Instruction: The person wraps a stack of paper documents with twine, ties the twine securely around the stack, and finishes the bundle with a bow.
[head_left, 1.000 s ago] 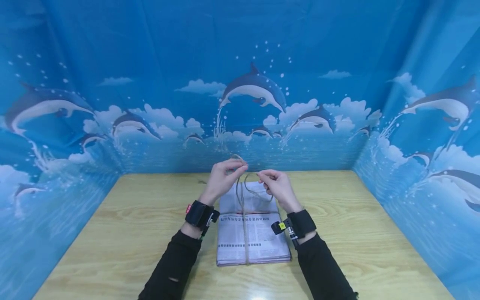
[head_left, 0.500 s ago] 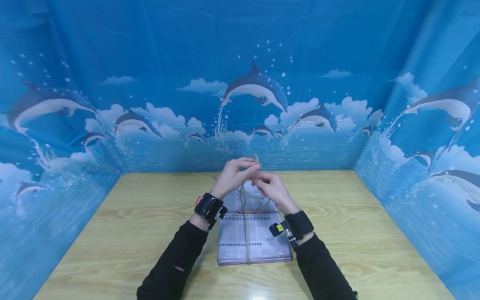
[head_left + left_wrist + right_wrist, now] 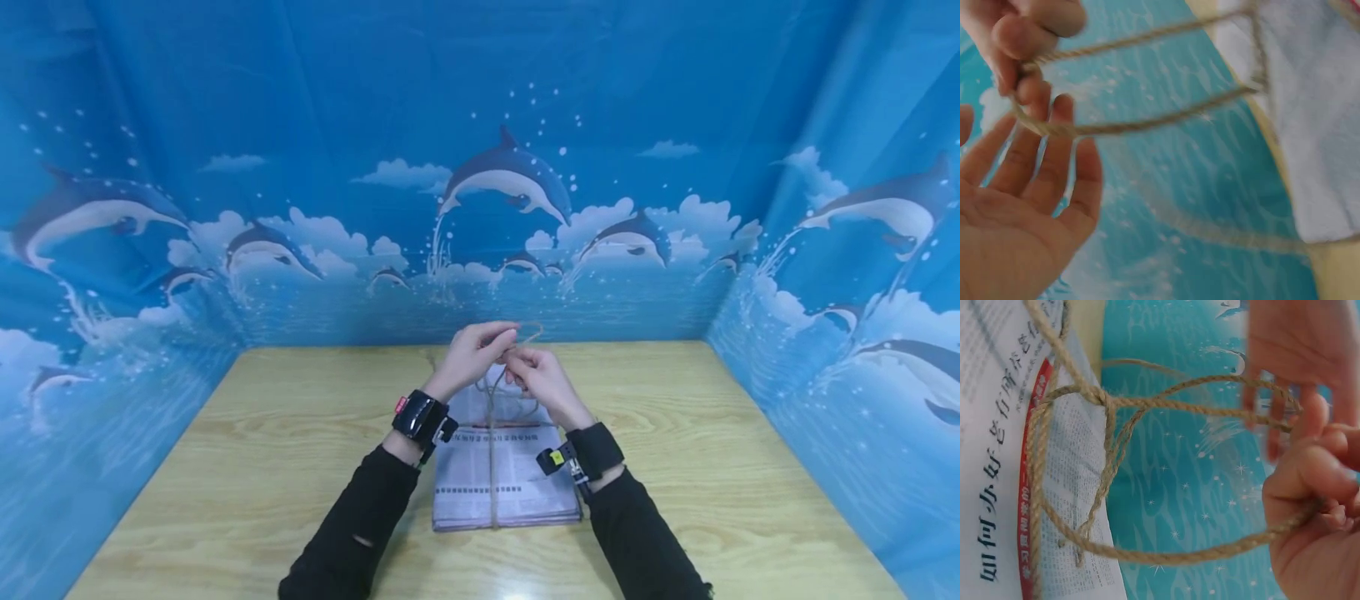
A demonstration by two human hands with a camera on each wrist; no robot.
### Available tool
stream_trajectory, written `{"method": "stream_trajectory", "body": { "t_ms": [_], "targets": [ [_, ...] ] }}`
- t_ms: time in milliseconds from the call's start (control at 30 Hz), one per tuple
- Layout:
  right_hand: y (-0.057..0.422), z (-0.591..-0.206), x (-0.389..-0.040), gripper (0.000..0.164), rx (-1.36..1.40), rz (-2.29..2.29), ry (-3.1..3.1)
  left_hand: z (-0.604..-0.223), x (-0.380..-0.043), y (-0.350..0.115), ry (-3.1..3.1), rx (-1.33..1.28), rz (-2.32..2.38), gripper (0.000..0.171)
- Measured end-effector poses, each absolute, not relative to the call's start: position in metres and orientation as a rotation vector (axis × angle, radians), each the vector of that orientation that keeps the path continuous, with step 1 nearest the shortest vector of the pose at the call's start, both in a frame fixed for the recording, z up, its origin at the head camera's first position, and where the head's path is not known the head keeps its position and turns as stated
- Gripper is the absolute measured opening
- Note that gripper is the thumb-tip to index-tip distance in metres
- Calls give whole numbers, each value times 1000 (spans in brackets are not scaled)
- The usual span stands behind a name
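A stack of folded newspapers (image 3: 517, 467) lies on the table, with twine (image 3: 492, 467) running lengthwise over it and crossing at its far part. Above the far end my right hand (image 3: 547, 382) pinches a loop of the twine, fingers curled, as the right wrist view shows. Close beside it is my left hand (image 3: 472, 357). In the left wrist view the left hand's fingers (image 3: 1050, 165) are spread and nearly straight, with the twine passing across them and the thumb apart. A twine strand arcs up over both hands in the head view.
The wooden table (image 3: 300, 433) extends to both sides of the stack. A blue dolphin-print curtain (image 3: 337, 217) encloses the back and sides, close behind the hands. Loose twine ends (image 3: 1079, 553) lie on the newspaper.
My left hand has moved right until it meets my right hand, which shifted slightly left. The twine strand at the left fingertips has swung over to the right.
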State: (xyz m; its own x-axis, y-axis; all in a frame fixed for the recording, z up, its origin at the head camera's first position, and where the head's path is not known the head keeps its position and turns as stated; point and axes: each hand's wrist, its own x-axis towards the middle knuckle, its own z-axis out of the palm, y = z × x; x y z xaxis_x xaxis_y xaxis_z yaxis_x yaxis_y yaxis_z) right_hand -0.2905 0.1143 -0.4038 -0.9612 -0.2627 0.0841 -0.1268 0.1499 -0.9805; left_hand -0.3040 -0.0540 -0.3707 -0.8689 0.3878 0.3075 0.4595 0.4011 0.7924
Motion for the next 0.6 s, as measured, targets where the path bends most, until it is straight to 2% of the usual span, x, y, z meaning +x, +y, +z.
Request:
{"method": "stream_trajectory", "body": {
  "t_ms": [100,300,600],
  "targets": [
    [116,-403,-291,31,-350,-1987,2227,-382,-302,-64,-2619,-667,-1470,38],
    [115,-404,-294,31,-247,-2076,2114,-398,-297,-79,-2600,-634,-1466,21],
    [115,-407,-296,33,-197,-2270,1708,-418,-289,-86,-2671,-630,-1406,20]
  ]
}}
